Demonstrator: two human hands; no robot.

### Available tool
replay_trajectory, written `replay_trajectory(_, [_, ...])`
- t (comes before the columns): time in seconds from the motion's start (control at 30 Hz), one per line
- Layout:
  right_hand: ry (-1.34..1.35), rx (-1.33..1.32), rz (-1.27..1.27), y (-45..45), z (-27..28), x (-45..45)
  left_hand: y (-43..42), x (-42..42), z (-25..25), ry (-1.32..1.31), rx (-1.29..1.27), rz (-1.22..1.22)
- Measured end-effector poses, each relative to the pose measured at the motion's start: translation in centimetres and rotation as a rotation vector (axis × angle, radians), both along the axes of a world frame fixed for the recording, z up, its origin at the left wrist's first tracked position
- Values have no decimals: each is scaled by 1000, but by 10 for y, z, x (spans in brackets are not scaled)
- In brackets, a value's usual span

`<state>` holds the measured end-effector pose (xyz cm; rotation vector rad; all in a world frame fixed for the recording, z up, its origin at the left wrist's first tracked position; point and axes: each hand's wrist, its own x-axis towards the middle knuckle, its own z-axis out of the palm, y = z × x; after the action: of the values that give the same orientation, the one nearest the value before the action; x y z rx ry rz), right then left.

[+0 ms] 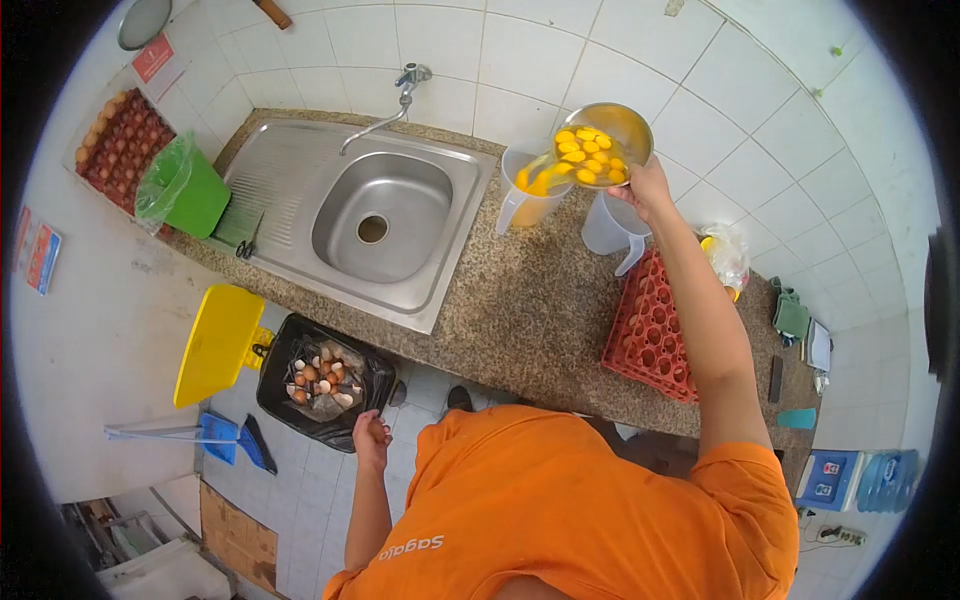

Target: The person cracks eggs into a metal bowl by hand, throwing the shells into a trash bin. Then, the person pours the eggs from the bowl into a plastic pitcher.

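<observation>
My right hand (645, 190) grips the rim of a metal bowl (630, 122), tilted to the left. Raw egg yolks (590, 152) lie in it, and some egg slides over its lip into a clear plastic measuring jug (512, 205) on the counter. That jug holds yellow egg. Just below my right hand stands a second clear jug (605, 228), its handle towards me. My left hand (372, 440) hangs low beside the black bin (275, 385), fingers loosely bent and apart, with nothing visible in it. Cracked eggshells (325, 375) lie in the bin.
A steel sink (375, 215) with a tap (405, 95) is left of the jugs. Red egg trays (650, 335) are stacked at the counter's front right. A green container (200, 205) and a tray of eggs (125, 150) stand far left. The bin's yellow lid (215, 345) is raised.
</observation>
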<state>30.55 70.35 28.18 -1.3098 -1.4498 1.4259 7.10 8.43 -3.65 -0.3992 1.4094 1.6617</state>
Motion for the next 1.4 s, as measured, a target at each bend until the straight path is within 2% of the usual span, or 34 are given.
replay_trajectory(0.17, [-155, 156, -33, 3, -8, -10, 0, -6, -3, 16, -26, 10])
replay_trajectory(0.23, [-242, 207, -79, -23, 14, -24, 0, -9, -4, 14, -22, 9])
replay_trajectory(0.33, [-362, 226, -79, -20, 10, -32, -2, -13, -1, 18, -23, -14])
replay_trajectory(0.43, [-539, 390, -44, -19, 2, -40, -7, -21, -3, 16, -33, -28])
replay_trajectory(0.53, [-594, 515, -31, -38, 3, -53, -14, -31, -9, 14, -49, -42])
replay_trajectory(0.63, [-753, 838, -50, -46, -14, -65, -27, -41, -16, 5, -58, -82])
replay_trajectory(0.73, [-746, 997, -41, -58, -24, -72, -45, -48, -22, 65, -172, -188])
replay_trajectory(0.83, [-750, 827, -177, -78, -26, -68, -86, -54, -41, 57, -229, -235])
replay_trajectory(0.9, [-227, 466, -369, -106, -32, -61, -122, -57, -49, 26, -279, -271])
replay_trajectory(0.97, [216, 270, -599, -127, -68, -42, -168, -55, -62, 3, -315, -219])
replay_trajectory(1.0, [365, 179, -500, -176, -58, -39, -192, -50, -58, 3, -341, -194])
replay_trajectory(1.13, [503, -110, -337, -275, -152, -2, -294, -8, -47, 19, -469, -106])
replay_trajectory(1.2, [547, -293, -372, -258, -242, 31, -351, 19, -43, 57, -524, -81])
replay_trajectory(1.37, [712, -364, -340, -272, -285, 31, -501, 71, 13, -26, -633, -88])
replay_trajectory(1.4, [737, -370, -344, -280, -277, 27, -526, 74, 20, -41, -660, -109])
